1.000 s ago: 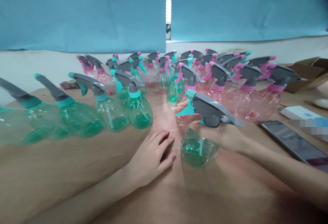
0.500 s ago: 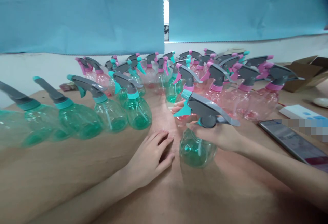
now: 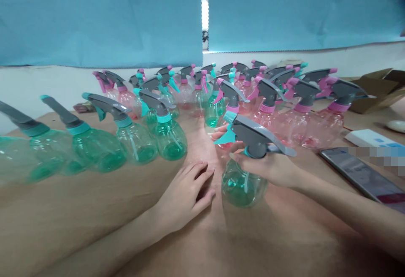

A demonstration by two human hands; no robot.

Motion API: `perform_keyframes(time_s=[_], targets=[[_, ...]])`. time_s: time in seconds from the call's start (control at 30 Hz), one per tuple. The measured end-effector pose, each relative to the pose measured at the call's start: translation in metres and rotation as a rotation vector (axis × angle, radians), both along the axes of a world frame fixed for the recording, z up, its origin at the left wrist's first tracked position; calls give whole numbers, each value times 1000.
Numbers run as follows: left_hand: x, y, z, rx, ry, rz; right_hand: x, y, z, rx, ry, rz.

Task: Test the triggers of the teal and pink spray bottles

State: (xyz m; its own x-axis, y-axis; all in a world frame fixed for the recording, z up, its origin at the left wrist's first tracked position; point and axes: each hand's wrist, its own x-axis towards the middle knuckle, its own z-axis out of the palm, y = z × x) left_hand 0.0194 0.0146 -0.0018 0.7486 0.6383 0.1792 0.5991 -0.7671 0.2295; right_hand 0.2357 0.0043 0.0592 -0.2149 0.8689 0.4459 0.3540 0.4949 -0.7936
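My right hand (image 3: 272,167) is wrapped round the neck of a green spray bottle (image 3: 242,186) with a grey trigger head (image 3: 256,135). The bottle stands on the wooden table (image 3: 95,209), just right of centre. My left hand (image 3: 186,194) rests flat on the table beside it, fingers stretched out, holding nothing. Its fingertips lie a little left of the bottle's base.
A row of green spray bottles (image 3: 133,139) runs along the left. Several pink ones (image 3: 303,125) crowd the back right. A phone (image 3: 360,177) and a white box (image 3: 371,139) lie at the right, with a cardboard box (image 3: 376,89) behind. Blue blinds (image 3: 101,15) hang behind.
My right hand has shifted the green bottle slightly left and away. The left hand has stayed where it was.
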Motion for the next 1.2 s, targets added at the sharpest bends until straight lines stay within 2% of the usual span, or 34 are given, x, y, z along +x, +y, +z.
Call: perform_keyframes(time_s=[0.9,1.2], targets=[[-1,0,-1,16,15,-2,-3,-1,5,3,6,-6],[0,0,-1,19,-11,-5,-4,1,2,25,27,67]])
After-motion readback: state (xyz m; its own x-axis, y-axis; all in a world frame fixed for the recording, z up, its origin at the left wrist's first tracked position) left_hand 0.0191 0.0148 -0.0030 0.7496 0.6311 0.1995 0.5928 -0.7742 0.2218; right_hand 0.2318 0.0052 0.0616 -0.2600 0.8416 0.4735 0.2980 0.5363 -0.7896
